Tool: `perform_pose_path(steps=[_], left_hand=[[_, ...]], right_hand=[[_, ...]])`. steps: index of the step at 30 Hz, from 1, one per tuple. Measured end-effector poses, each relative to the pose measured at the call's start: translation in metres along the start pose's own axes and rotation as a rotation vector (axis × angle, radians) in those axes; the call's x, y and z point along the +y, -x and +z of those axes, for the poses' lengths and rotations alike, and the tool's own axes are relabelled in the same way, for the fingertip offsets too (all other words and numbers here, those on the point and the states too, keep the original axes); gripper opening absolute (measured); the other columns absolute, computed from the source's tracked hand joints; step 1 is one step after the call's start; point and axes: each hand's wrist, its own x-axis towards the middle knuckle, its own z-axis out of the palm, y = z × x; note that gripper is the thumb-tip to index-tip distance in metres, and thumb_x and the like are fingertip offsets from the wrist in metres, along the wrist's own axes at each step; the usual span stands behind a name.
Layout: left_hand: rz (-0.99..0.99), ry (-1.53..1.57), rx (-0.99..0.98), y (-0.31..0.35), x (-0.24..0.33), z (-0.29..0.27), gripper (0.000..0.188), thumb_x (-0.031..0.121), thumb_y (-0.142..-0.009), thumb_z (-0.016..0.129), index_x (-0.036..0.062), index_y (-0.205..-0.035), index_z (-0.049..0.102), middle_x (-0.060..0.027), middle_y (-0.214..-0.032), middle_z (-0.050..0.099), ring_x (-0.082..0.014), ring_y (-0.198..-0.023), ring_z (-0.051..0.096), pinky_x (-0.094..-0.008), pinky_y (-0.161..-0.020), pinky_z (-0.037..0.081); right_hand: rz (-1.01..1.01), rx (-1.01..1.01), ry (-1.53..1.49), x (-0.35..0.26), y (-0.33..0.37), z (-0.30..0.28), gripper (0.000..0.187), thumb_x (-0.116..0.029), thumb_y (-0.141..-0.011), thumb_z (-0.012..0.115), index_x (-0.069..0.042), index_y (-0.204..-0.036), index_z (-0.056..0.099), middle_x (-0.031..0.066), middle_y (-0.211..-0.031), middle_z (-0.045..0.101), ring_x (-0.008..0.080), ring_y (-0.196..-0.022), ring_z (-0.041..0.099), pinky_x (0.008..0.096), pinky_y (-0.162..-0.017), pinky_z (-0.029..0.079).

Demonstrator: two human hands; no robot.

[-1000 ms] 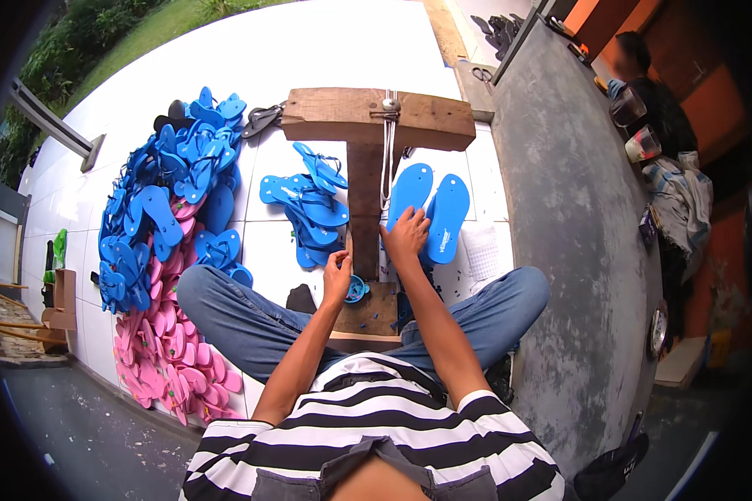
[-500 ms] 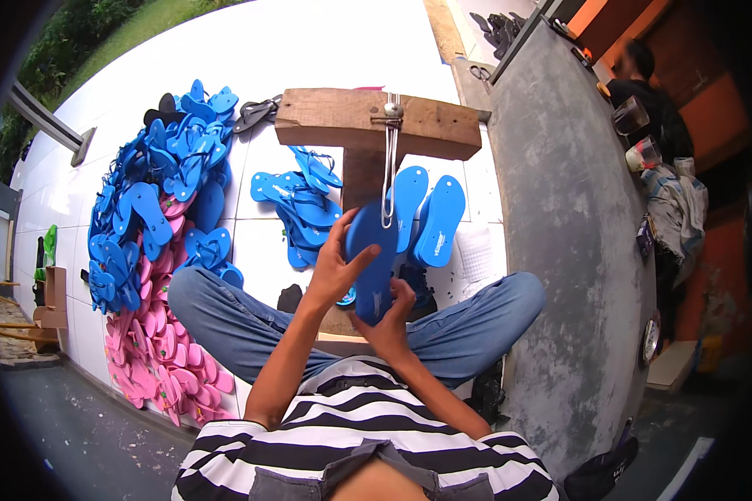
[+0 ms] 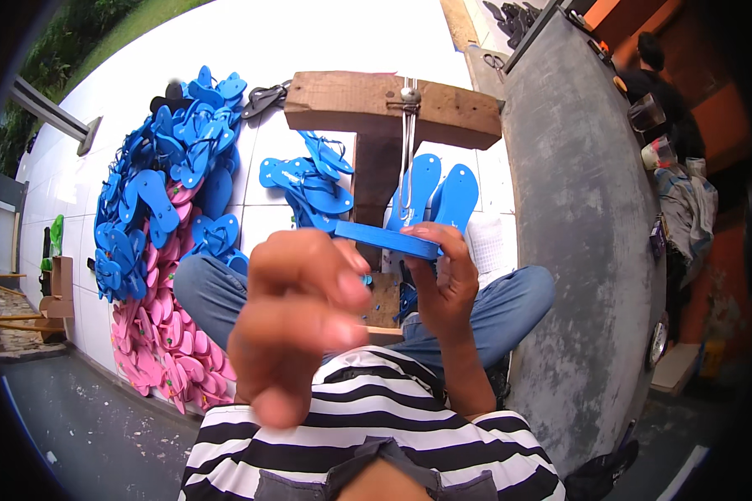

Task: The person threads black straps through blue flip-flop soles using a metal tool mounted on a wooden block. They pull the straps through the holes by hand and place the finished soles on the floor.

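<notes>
My right hand (image 3: 451, 288) pinches a blue flip-flop sole (image 3: 384, 240) by its right end, thumb below and fingers on top; the sole is turned edge-on. Close to the camera on the left is my left hand (image 3: 297, 317), slightly blurred, its fingers bent and apart with nothing in them. Beyond the sole stands a wooden T-shaped stand (image 3: 342, 92). A long metal wire tool (image 3: 408, 150) hangs from its crossbeam. Two blue soles without straps (image 3: 418, 188) lean right of the post, and several strapped blue flip-flops (image 3: 313, 188) lie left of it.
A large heap of blue flip-flops (image 3: 154, 196) lies at the left, with pink flip-flops (image 3: 171, 334) nearer me. A printed paper sheet (image 3: 489, 246) lies by my right knee. A grey ledge (image 3: 581, 209) runs along the right. A person in black (image 3: 656, 92) is at the far right.
The sole has tilted from face-up to edge-on and is now held by my right hand alone. My left hand has let go of it and risen toward the camera.
</notes>
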Motion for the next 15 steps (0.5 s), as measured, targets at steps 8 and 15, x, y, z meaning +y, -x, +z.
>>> perform_pose_path(steps=[8, 15], left_hand=[[-0.261, 0.705, 0.043, -0.022, 0.056, 0.054, 0.03, 0.037, -0.1, 0.044, 0.0112, -0.089, 0.054, -0.0034, -0.086, 0.045, -0.0188, -0.076, 0.041, -0.0363, -0.078, 0.039], [-0.28, 0.747, 0.011, -0.031, 0.055, 0.047, 0.03, 0.038, -0.101, 0.041, 0.0161, -0.083, 0.051, 0.0019, -0.079, 0.041, -0.0167, -0.069, 0.035, -0.0357, -0.073, 0.035]], right_hand=[[-0.027, 0.034, -0.036, -0.005, -0.003, 0.008, 0.031, 0.001, -0.086, 0.07, -0.003, -0.114, 0.058, 0.0161, -0.108, 0.067, 0.0261, -0.101, 0.065, 0.0355, -0.086, 0.051], [-0.008, 0.076, -0.025, -0.005, -0.006, 0.003, 0.032, 0.0, -0.086, 0.07, -0.003, -0.115, 0.058, 0.0153, -0.107, 0.067, 0.0259, -0.101, 0.065, 0.0348, -0.086, 0.052]])
